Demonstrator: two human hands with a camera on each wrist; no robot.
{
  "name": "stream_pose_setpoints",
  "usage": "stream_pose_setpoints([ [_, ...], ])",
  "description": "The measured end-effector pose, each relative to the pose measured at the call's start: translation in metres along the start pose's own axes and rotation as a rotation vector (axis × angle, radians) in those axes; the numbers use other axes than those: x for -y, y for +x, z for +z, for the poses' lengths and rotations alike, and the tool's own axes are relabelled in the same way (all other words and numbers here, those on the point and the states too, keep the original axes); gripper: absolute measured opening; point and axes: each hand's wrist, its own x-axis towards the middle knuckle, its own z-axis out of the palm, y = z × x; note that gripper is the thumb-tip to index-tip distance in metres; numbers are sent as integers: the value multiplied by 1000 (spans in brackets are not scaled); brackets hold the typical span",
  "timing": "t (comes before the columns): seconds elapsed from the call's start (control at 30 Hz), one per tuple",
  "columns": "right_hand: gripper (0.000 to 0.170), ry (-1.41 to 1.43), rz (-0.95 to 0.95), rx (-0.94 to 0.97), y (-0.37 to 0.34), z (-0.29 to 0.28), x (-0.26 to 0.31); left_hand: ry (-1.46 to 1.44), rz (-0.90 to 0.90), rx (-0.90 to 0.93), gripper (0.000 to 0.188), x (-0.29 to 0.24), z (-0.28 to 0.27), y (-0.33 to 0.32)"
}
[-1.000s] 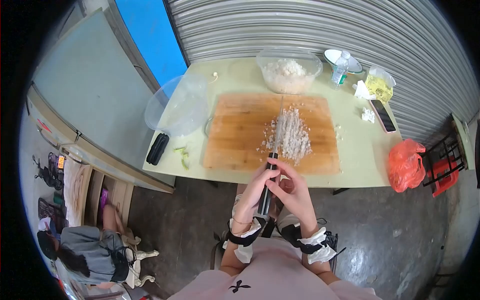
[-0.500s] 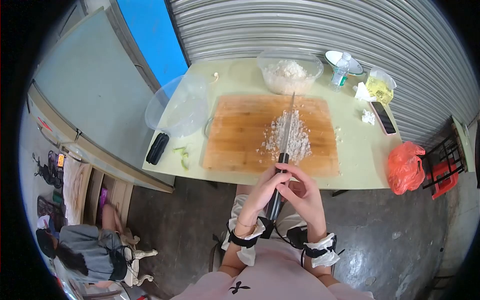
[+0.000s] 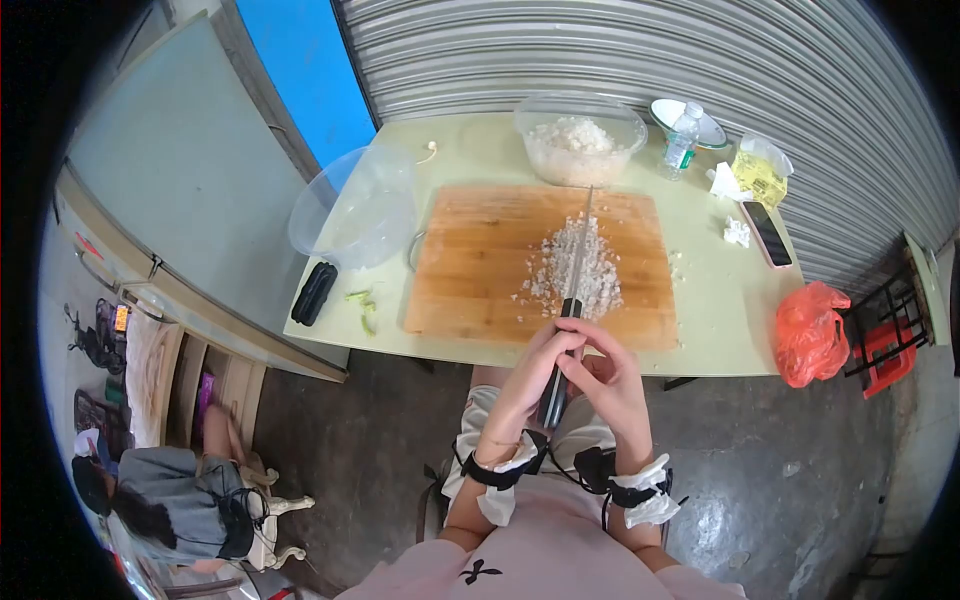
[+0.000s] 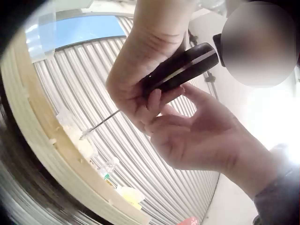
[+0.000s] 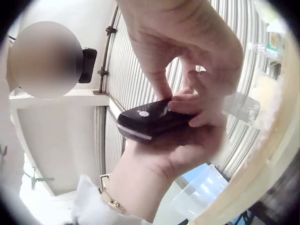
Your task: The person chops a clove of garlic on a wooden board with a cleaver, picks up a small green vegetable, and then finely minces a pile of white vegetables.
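Both hands meet on the black handle of a kitchen knife (image 3: 553, 405) above the near edge of a wooden cutting board (image 3: 470, 265). My left hand (image 3: 522, 388) grips the handle, fingers curled round it; the right hand (image 3: 617, 392) holds it from the other side with thumb and fingertips. In the right wrist view, the handle's butt (image 5: 145, 123) sticks out past the fingers. The narrow blade (image 3: 581, 250) points away from the body, over a heap of finely chopped white bits (image 3: 603, 275) on the board.
Behind the board stands a clear bowl (image 3: 635, 150) of white chopped food. A clear basin (image 3: 350, 220) and black case (image 3: 315, 293) lie left; a bottle (image 3: 683, 140), phone (image 3: 767, 235) and red bag (image 3: 812, 335) are right. A person (image 3: 185, 500) sits at far left.
Hands and knife have shifted slightly right and toward the body. The blade, over the heap's left part a second ago, now angles across its middle. The chopped heap looks much the same.
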Motion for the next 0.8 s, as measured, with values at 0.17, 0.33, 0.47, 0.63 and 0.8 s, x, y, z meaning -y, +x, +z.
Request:
stream_pose_setpoints([
  [0.17,36,-29,-36,-35,0,0,3,49,46,26,11,1,-2,3],
  [0.33,37,-58,-4,-55,-4,-4,-1,35,56,6,14,14,-1,7],
  [0.47,35,-122,-57,-78,-4,-10,-4,24,38,49,15,19,-3,10],
  [0.63,37,-114,-27,-24,-15,-11,6,104,154,69,16,14,6,-5],
  [0.8,36,-3,-5,-94,-5,-10,-2,102,42,23,17,17,3,7],
])
